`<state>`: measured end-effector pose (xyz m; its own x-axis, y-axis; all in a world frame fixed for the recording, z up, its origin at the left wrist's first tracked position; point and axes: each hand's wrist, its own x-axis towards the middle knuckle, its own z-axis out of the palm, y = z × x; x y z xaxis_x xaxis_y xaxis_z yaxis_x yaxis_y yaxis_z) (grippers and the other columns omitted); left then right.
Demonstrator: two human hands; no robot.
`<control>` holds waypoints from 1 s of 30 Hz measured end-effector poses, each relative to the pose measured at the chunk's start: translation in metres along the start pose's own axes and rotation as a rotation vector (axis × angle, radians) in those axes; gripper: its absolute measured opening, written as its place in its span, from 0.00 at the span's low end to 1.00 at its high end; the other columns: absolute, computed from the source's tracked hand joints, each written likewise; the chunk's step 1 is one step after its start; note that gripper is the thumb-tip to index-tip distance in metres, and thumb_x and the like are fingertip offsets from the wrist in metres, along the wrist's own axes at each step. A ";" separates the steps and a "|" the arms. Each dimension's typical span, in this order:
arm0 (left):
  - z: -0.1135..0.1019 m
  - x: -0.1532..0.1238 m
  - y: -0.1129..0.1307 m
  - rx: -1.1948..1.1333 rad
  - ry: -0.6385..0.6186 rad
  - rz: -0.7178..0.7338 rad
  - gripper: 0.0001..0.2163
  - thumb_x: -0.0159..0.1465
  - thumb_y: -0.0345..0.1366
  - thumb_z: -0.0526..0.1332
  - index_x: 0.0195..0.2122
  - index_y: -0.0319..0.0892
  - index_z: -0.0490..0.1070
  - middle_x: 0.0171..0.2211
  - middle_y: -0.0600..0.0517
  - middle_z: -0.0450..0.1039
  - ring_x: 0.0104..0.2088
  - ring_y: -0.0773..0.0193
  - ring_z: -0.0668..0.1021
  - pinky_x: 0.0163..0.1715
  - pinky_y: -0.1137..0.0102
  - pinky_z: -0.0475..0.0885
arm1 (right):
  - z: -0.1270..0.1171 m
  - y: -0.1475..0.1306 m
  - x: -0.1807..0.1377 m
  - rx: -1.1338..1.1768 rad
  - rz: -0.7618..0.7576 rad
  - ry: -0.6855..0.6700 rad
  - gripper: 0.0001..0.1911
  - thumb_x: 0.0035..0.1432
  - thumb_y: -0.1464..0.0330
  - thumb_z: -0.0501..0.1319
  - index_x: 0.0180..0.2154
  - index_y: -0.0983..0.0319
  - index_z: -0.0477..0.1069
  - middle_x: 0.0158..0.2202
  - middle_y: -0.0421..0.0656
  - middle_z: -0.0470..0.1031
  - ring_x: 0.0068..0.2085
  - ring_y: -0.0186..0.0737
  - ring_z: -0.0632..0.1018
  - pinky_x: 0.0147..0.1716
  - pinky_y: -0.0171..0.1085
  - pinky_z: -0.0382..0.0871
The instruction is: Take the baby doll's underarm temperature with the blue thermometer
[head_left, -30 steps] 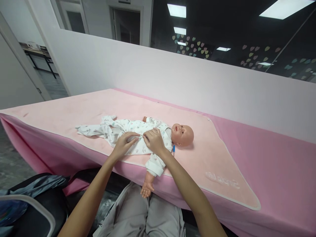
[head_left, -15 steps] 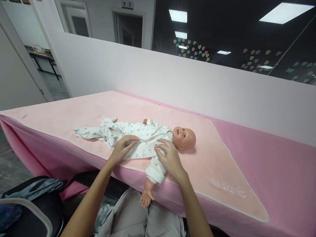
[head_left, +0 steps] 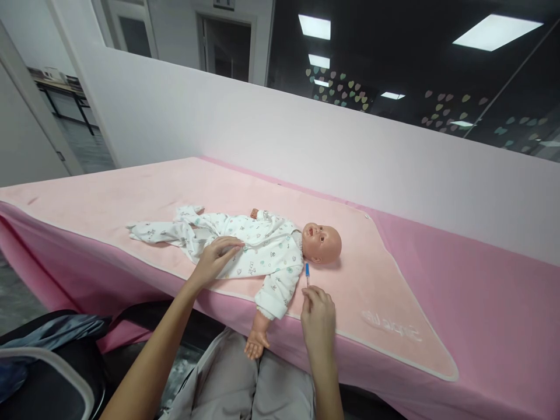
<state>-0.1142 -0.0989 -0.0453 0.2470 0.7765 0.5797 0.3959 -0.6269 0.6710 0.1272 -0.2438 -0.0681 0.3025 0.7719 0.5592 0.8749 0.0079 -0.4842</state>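
Observation:
A bald baby doll (head_left: 322, 244) lies on its back across the pink mat, head to the right. It wears a white printed romper (head_left: 266, 248), whose empty-looking legs trail flat to the left. My left hand (head_left: 217, 256) rests on the romper at the belly, fingers stretched out and holding nothing. Beside the doll's near shoulder, my right hand (head_left: 318, 312) pinches a thin blue-ended stick (head_left: 307, 270) that resembles a thermometer. Its blue end points away from me, close to the doll's neck. The doll's near arm (head_left: 258, 333) hangs over the table edge.
The pale pink mat (head_left: 376, 286) covers much of the pink-draped table (head_left: 494, 286). A white low wall (head_left: 284, 140) runs along the back below dark glass (head_left: 394, 52). A black chair (head_left: 56, 356) with cloth stands at the lower left.
My right hand has moved off the romper's chest, toward me and to the right, and now holds the blue-ended stick. The left hand stays at the belly. The view has shifted slightly.

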 end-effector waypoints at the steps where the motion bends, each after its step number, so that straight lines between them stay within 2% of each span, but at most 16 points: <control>1: 0.000 0.000 0.000 -0.002 0.003 0.001 0.12 0.61 0.45 0.55 0.37 0.45 0.74 0.41 0.50 0.74 0.46 0.58 0.72 0.49 0.62 0.66 | -0.004 0.000 0.001 0.028 0.007 -0.003 0.15 0.55 0.75 0.49 0.34 0.59 0.73 0.36 0.46 0.76 0.37 0.44 0.73 0.35 0.40 0.65; 3: -0.001 0.000 0.001 -0.006 0.005 0.004 0.13 0.61 0.45 0.55 0.37 0.45 0.74 0.41 0.49 0.74 0.46 0.58 0.72 0.49 0.61 0.66 | -0.016 0.000 0.005 0.080 0.026 0.031 0.15 0.56 0.74 0.48 0.35 0.60 0.73 0.35 0.45 0.76 0.36 0.42 0.73 0.34 0.39 0.66; 8: -0.001 0.001 0.000 -0.002 -0.016 -0.010 0.13 0.61 0.45 0.55 0.38 0.45 0.74 0.41 0.50 0.74 0.46 0.58 0.72 0.49 0.62 0.65 | -0.051 -0.007 0.023 0.174 0.115 0.264 0.10 0.54 0.66 0.55 0.36 0.63 0.72 0.30 0.44 0.74 0.27 0.35 0.72 0.28 0.34 0.67; 12: -0.001 0.001 -0.002 -0.009 -0.001 -0.011 0.13 0.61 0.46 0.56 0.38 0.45 0.74 0.41 0.50 0.74 0.46 0.58 0.72 0.49 0.63 0.65 | -0.058 -0.012 0.038 0.246 0.090 0.300 0.10 0.52 0.64 0.59 0.33 0.64 0.71 0.25 0.41 0.72 0.25 0.32 0.72 0.27 0.31 0.66; 18: -0.001 0.000 -0.001 -0.020 -0.007 0.002 0.12 0.61 0.45 0.56 0.37 0.45 0.74 0.41 0.50 0.74 0.45 0.59 0.73 0.49 0.63 0.65 | -0.046 -0.015 0.048 0.260 -0.019 0.236 0.12 0.55 0.64 0.57 0.25 0.64 0.70 0.22 0.40 0.71 0.23 0.30 0.70 0.25 0.29 0.63; 23: -0.002 0.000 0.000 -0.017 0.000 0.012 0.12 0.61 0.44 0.56 0.37 0.45 0.74 0.40 0.50 0.74 0.45 0.58 0.72 0.49 0.62 0.65 | -0.038 0.002 0.055 -0.090 -0.169 0.126 0.21 0.60 0.62 0.51 0.20 0.64 0.69 0.17 0.41 0.70 0.19 0.30 0.68 0.22 0.31 0.54; 27: -0.002 0.001 0.001 -0.029 -0.006 0.011 0.12 0.61 0.44 0.55 0.37 0.45 0.74 0.41 0.50 0.74 0.46 0.58 0.72 0.49 0.62 0.65 | -0.040 0.008 0.049 -0.385 -0.151 0.008 0.24 0.62 0.62 0.48 0.18 0.63 0.68 0.16 0.43 0.70 0.18 0.31 0.67 0.20 0.33 0.45; 30: -0.003 0.000 0.001 -0.033 -0.002 0.015 0.12 0.61 0.45 0.55 0.37 0.45 0.74 0.41 0.50 0.74 0.46 0.58 0.72 0.48 0.62 0.66 | -0.048 0.003 0.048 -0.520 -0.158 -0.165 0.21 0.61 0.65 0.48 0.20 0.63 0.70 0.18 0.44 0.72 0.18 0.32 0.68 0.21 0.35 0.42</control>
<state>-0.1161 -0.0992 -0.0436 0.2547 0.7669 0.5890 0.3627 -0.6404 0.6770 0.1625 -0.2373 -0.0110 0.1258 0.8764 0.4649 0.9886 -0.1501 0.0154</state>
